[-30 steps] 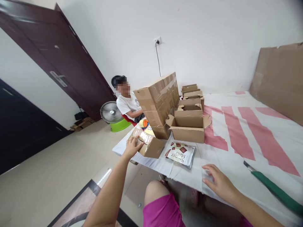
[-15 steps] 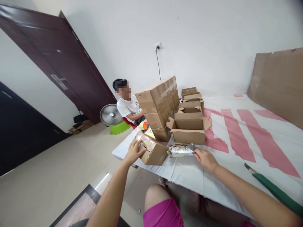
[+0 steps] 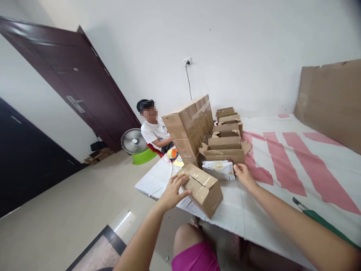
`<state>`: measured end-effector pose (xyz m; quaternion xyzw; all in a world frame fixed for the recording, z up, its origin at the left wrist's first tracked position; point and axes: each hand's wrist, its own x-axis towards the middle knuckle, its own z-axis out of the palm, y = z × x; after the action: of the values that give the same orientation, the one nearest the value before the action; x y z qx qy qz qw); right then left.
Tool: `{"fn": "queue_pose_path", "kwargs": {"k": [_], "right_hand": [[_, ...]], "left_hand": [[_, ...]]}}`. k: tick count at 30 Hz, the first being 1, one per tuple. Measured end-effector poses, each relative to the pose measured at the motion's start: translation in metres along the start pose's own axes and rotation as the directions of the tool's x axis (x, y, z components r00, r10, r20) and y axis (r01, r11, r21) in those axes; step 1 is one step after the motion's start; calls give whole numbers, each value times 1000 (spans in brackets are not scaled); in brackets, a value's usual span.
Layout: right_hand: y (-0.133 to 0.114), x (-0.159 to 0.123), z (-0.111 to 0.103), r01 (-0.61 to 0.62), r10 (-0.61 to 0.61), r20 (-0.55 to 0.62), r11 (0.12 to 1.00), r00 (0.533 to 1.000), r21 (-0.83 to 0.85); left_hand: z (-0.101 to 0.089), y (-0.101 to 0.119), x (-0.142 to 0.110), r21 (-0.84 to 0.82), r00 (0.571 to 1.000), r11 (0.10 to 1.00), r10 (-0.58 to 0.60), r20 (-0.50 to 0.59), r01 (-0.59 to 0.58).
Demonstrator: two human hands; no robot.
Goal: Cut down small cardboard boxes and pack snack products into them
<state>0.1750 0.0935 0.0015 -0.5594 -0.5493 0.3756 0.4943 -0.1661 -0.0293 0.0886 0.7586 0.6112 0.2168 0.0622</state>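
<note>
A taped cardboard box lies at an angle on the table's near edge. My left hand rests on its left end, fingers stretched and spread over the top and side. My right hand pinches the right edge of a white printed packet, perhaps several stacked together. That packet is raised on its side, close in front of an open cardboard box with its flaps sticking out. My right fingertips are partly hidden by the packet's edge.
Closed taped boxes are stacked behind, beside a row of open ones. A green-handled knife lies at the table's right. A person sits beyond the stack, near a fan. A large cardboard sheet stands back right.
The taped box has turned and shifted right toward me, with my left hand on it. My right hand has moved the packet away from me, up against the open box, and tipped it upright.
</note>
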Motion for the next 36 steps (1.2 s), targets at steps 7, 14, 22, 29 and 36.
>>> {"fn": "queue_pose_path", "kwargs": {"k": [7, 14, 22, 29, 36], "right_hand": [[12, -69, -11, 47, -55, 153, 998, 987, 52], [12, -123, -38, 95, -113, 297, 993, 948, 72], [33, -151, -110, 96, -99, 43, 994, 994, 58], [98, -198, -135, 320, -325, -48, 943, 944, -91], [108, -208, -131, 444, -446, 23, 884, 895, -144]], "left_hand": [[31, -9, 23, -470, 844, 845, -431, -320, 254], [80, 32, 2, -575, 910, 802, -348, -225, 164], [96, 85, -10, -750, 997, 659, -79, 6, 57], [124, 99, 2, -756, 999, 655, 33, 40, 8], [159, 66, 44, -648, 911, 756, -328, -251, 94]]}}
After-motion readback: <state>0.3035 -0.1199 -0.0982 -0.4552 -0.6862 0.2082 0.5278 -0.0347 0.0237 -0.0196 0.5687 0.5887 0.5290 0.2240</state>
